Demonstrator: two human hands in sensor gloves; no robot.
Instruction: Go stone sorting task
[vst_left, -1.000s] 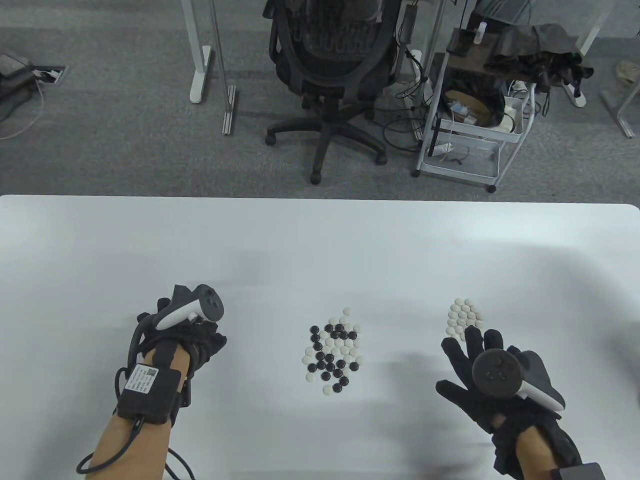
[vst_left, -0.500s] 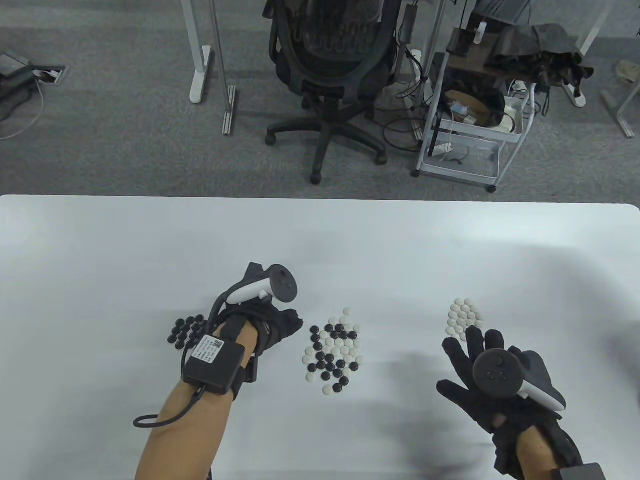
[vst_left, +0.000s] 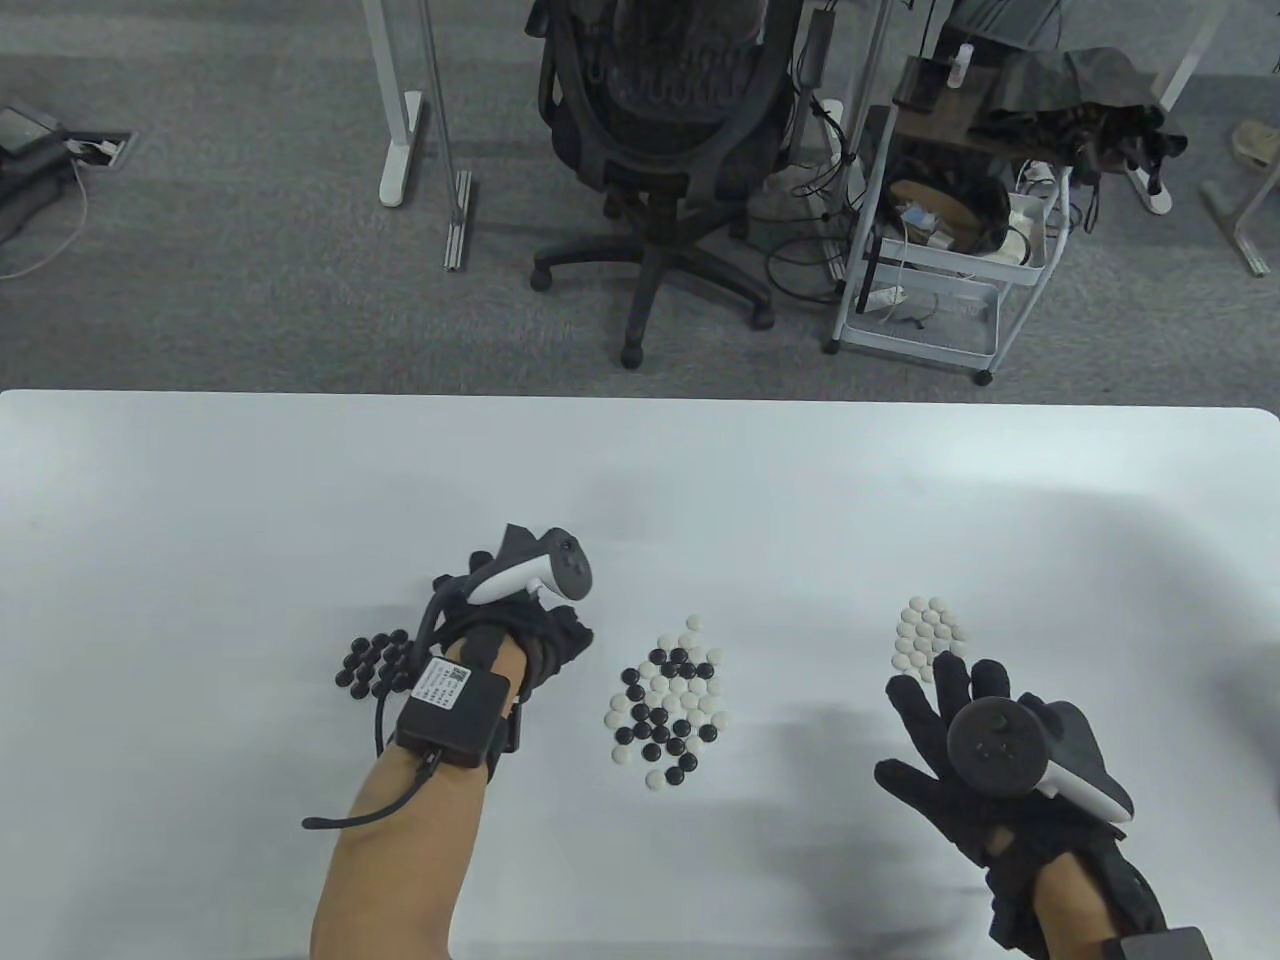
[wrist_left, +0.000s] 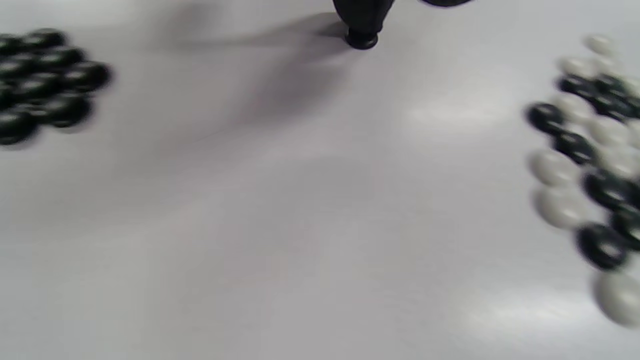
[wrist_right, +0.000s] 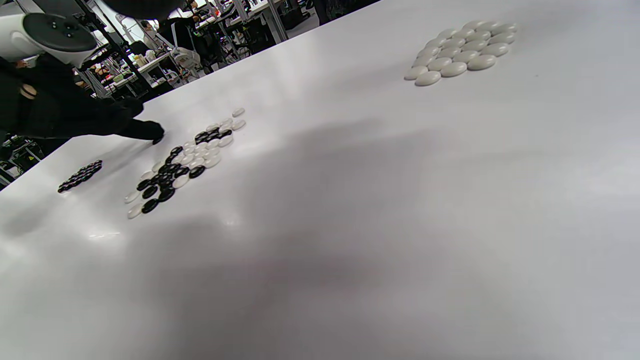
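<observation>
A mixed heap of black and white Go stones (vst_left: 665, 705) lies mid-table. Left of it is a pile of black stones (vst_left: 372, 665), and at the right a pile of white stones (vst_left: 930, 632). My left hand (vst_left: 575, 635) reaches between the black pile and the mixed heap. One outstretched fingertip (wrist_left: 362, 17) presses on a single black stone (wrist_left: 361, 41) on the table, clear of the heap (wrist_left: 585, 165). The right wrist view shows that stone (wrist_right: 158, 140) under the finger too. My right hand (vst_left: 930, 700) hovers just below the white pile with fingers spread, holding nothing.
The white table (vst_left: 200, 520) reaches to a far edge. Beyond it on the floor stand an office chair (vst_left: 670, 120) and a white wire cart (vst_left: 940, 240).
My left hand moved right from the black pile to the mixed heap's left edge, then drew back slightly left. One black stone is gone from that edge. The right hand stayed still.
</observation>
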